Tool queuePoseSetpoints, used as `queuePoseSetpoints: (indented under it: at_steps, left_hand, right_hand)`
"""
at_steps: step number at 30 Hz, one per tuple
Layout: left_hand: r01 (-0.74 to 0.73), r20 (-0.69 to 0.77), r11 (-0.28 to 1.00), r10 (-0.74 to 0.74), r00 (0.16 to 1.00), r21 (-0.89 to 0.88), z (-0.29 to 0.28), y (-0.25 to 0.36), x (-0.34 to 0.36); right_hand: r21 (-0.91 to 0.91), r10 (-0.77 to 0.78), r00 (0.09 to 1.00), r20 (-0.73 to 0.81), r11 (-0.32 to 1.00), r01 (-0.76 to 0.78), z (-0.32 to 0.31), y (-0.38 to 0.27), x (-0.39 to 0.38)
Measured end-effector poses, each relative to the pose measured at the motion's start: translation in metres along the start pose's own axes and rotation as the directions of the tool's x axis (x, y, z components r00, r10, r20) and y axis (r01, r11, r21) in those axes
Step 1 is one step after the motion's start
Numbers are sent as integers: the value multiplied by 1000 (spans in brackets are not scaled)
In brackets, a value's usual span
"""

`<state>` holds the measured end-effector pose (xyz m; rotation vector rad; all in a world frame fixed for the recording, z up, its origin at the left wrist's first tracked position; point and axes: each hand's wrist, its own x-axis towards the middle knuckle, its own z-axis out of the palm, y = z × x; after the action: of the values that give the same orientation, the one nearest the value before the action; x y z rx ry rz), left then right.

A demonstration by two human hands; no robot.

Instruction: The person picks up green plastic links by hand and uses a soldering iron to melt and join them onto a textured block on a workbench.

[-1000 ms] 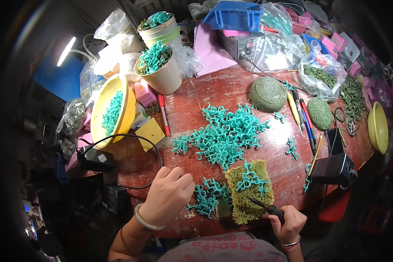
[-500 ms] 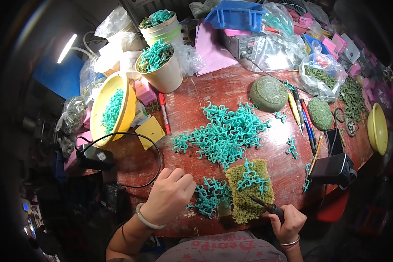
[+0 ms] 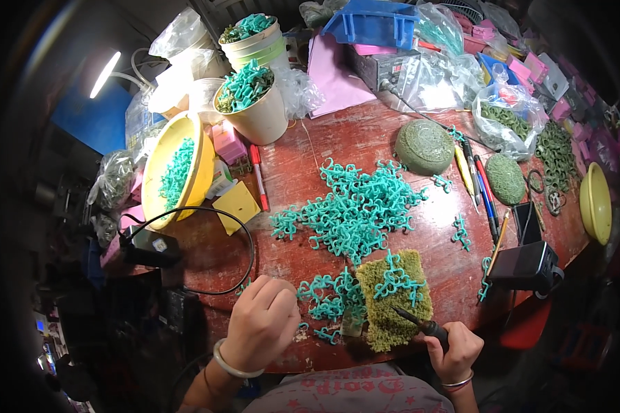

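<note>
My left hand (image 3: pixel 260 322) is curled down over the red table (image 3: pixel 289 265), beside a small heap of teal plastic pieces (image 3: pixel 324 292); its fingertips are hidden, so what it holds cannot be made out. My right hand (image 3: pixel 455 352) grips a dark-handled tool (image 3: pixel 430 330) with a thin metal tip, pointed over a fuzzy olive-green pad (image 3: pixel 386 330). Branched teal pieces (image 3: pixel 398 282) lie on the upper part of that pad. A larger tangled teal pile (image 3: pixel 355 210) spreads just beyond it.
At left stand a tilted yellow basin (image 3: pixel 160 165), buckets (image 3: pixel 255 120), a lamp (image 3: pixel 105 76) and a black device (image 3: pixel 155 251) with a looped cable. At right are green discs (image 3: pixel 424 148), pens (image 3: pixel 486 199), a black box (image 3: pixel 517 268), a yellow bowl (image 3: pixel 592 206) and bags (image 3: pixel 503 131).
My left hand has shifted slightly down and leftward, its fingers more tucked under. The teal heap beside it looks rearranged, with a piece now apart at its lower edge. My right hand has hardly moved.
</note>
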<state>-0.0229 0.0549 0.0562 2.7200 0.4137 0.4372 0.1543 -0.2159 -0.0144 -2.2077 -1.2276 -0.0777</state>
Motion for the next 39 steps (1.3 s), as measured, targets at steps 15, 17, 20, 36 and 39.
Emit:
queuePoseSetpoints:
  at_steps: [15,17,20,36,39]
  left_hand:
    - [452,251,471,-429,868,-757,8,8,-12]
    - [523,433,88,-455,778,-847,-1,15,-8]
    - [508,437,107,-380,815,-855,5,15,-7]
    - [641,651,-149,-30,758,-753,28,32,-6]
    - [621,624,-108,6,781,-776,29,34,-3]
  right_hand:
    - [4,-5,1000,-14,1000,5,0,0,-1]
    - [9,-8,1000,-21,1000,9,0,1,-2]
    - [24,-9,999,-33,1000,10,-1,1,0]
    - [670,122,970,211,705,-234,-15,-56,73]
    - [673,112,955,276,686,-275,-16,-54,72]
